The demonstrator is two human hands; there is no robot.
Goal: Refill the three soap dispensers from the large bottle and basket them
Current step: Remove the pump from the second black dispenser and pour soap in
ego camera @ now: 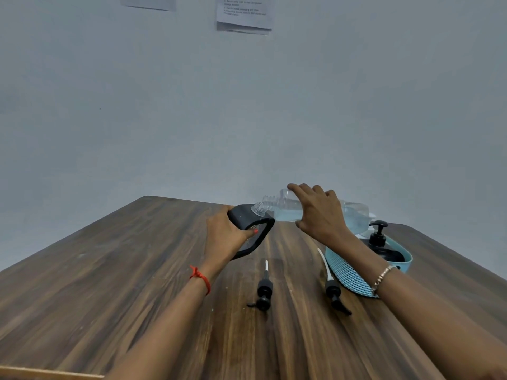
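Head view: left hand (227, 234) wraps the open dark dispenser (241, 215), held tilted, left of the basket (345, 272). Right hand (318, 215) grips the large bottle (354, 213) from above, just behind the basket. Bottle's long axis is near horizontal, neck pointing left, mouth at the dispenser's top; touching or just over it, can't tell. Capped dispenser (380, 237) stands in the basket. Loose pump (333, 290) lies just beside its left wall, second pump (264, 290) further left.

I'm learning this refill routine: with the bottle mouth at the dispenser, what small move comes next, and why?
Probably tip the large bottle further with the right hand: its mouth sits at the black dispenser, which the left hand holds tilted, yet the liquid seems to lie short of the neck.
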